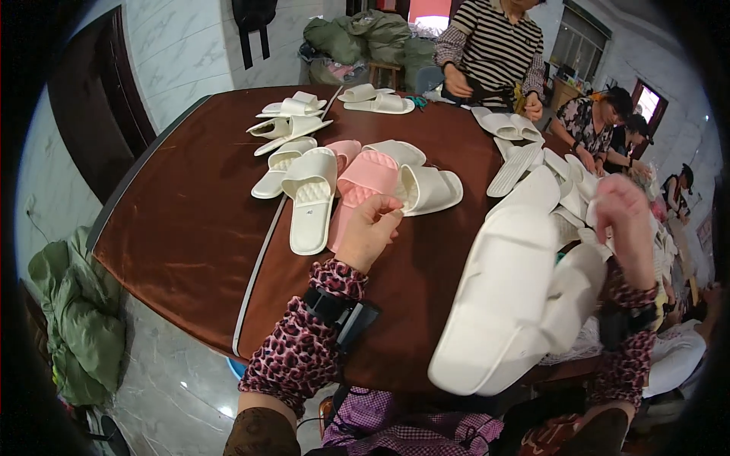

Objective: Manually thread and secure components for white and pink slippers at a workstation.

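My left hand is pinched in front of a pink slipper and a white slipper. Whatever its fingertips hold, if anything, is too small to make out. To the right, a pair of white slippers shows large and close, soles toward me, tilted over the table's front edge. Beside that pair my right hand is raised and smeared by motion; whether it touches them cannot be made out. Another white slipper with a quilted insole lies left of the pink one.
More white slippers lie toward the far side of the brown-covered table, and a heap of them fills its right. Across it stands a person in a striped top; other people work at right. Green sacks sit on the left floor.
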`<state>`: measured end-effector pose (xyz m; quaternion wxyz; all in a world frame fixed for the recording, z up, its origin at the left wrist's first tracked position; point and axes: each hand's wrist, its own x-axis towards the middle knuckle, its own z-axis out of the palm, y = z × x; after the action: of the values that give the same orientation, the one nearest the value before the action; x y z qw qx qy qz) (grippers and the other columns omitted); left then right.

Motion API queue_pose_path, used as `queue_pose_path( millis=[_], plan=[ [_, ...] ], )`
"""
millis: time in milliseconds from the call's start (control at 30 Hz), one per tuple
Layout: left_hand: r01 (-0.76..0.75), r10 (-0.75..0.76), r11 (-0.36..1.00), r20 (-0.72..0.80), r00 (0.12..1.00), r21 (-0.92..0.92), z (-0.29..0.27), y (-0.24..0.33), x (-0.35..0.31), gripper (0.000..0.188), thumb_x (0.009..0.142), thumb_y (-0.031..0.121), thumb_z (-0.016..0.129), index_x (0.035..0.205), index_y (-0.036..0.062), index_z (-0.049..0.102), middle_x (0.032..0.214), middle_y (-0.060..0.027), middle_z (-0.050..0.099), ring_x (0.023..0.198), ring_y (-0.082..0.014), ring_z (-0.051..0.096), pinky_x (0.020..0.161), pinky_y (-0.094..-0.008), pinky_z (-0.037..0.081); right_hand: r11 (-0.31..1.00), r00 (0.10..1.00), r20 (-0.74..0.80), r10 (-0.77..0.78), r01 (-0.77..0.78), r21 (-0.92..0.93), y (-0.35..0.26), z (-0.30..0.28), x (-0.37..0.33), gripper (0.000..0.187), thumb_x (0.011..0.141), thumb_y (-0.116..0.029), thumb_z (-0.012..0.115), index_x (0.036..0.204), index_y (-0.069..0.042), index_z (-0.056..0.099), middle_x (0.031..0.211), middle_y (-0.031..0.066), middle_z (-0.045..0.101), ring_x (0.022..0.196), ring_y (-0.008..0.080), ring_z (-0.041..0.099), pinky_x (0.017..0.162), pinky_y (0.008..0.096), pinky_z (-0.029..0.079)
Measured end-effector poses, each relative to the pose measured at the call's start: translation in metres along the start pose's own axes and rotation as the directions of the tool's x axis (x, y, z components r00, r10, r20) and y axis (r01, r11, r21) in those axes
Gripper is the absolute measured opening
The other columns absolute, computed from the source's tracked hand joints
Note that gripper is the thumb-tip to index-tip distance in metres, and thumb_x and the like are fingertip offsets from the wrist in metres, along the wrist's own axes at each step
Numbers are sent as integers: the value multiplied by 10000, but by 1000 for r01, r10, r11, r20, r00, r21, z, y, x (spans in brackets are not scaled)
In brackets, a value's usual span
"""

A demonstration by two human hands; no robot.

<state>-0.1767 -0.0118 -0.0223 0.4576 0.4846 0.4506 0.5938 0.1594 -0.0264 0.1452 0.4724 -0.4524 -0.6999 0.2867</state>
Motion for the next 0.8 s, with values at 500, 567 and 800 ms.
queue_pose_path(
  millis=[500,567,800],
  plan=[
    [-63,290,642,-166,943,764,-67,-43,18,298,779,145,591,1015,-35,579,957,-239,586,924,-412,568,800,-418,464,734,902,-267,-341,78,-674,203,-224,108,190,850,-111,594,982,25,600,965,103,628,882,185,589,782,310,457],
    [-94,340,650,-179,923,754,-73,-47,14,338,770,127,586,1049,-61,549,1008,-250,560,988,-417,536,847,-426,443,717,913,-113,-391,225,-660,176,-114,99,206,808,-84,609,986,18,598,897,92,623,812,178,581,739,294,457],
    [-156,434,574,-138,890,804,-80,-65,33,414,758,95,568,1135,-58,490,1052,-261,539,1030,-431,508,868,-443,429,829,882,360,-305,432,-355,129,139,81,451,787,-195,641,1182,-9,528,1179,173,564,1127,276,518,934,338,423]
  ],
)
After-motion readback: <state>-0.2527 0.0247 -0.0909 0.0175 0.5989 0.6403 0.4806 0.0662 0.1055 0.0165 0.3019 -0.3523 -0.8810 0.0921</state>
